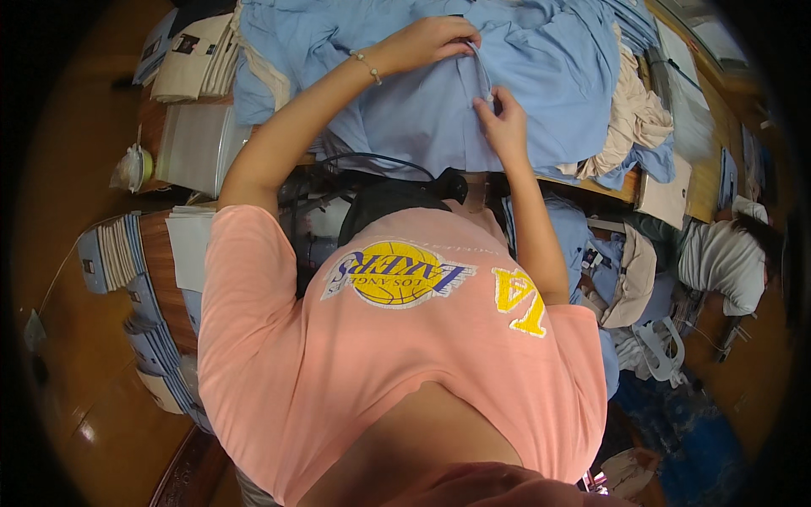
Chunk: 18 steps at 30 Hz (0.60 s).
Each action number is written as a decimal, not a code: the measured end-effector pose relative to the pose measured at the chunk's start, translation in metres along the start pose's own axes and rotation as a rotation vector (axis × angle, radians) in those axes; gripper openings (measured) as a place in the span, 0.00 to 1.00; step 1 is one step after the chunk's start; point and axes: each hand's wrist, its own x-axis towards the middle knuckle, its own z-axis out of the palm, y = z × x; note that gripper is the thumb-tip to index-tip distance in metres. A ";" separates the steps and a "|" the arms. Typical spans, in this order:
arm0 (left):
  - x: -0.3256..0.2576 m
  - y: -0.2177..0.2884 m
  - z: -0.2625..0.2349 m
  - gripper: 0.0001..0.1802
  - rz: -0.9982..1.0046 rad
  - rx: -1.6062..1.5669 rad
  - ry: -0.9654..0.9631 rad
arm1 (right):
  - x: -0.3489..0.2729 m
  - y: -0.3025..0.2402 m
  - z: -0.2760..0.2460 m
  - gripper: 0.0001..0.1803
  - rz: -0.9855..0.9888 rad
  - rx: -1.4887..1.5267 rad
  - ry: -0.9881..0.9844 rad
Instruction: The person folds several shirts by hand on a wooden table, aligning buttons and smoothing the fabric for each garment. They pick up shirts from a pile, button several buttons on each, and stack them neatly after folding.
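Observation:
A light blue shirt (405, 127) lies spread on the table in front of me, its lower part hanging toward the near edge. My left hand (429, 44), with a beaded bracelet at the wrist, is closed on the shirt's edge near the top of the view. Lower and to the right, my right hand (504, 122) pinches the same edge between thumb and fingers. Between the two hands the edge stands up in a narrow fold. More light blue cloth lies heaped beyond and to the right of them.
Folded beige garments (190, 63) are stacked at the far left, beside clear plastic sleeves (196, 144). Stacks of folded shirts (152, 329) line the lower left. Beige cloth (638, 118) is bunched at the table's right side. Another person (724, 264) is at the right.

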 end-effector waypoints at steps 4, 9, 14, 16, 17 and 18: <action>0.004 0.019 -0.023 0.09 0.010 -0.087 0.028 | 0.001 -0.028 -0.032 0.14 0.202 0.610 -0.038; -0.024 0.076 -0.057 0.09 -0.174 -0.330 -0.087 | -0.020 -0.080 -0.072 0.12 -0.096 0.462 -0.114; -0.074 0.072 -0.020 0.11 -0.495 -0.374 -0.157 | -0.034 -0.040 -0.052 0.11 0.006 0.132 -0.222; -0.081 0.071 -0.013 0.12 -0.567 -0.454 -0.125 | -0.037 -0.036 -0.046 0.10 0.065 0.335 -0.172; -0.083 0.071 -0.010 0.12 -0.589 -0.464 -0.124 | -0.037 -0.033 -0.042 0.09 0.077 0.414 -0.158; -0.085 0.071 -0.008 0.12 -0.612 -0.474 -0.122 | -0.038 -0.030 -0.039 0.09 0.089 0.492 -0.143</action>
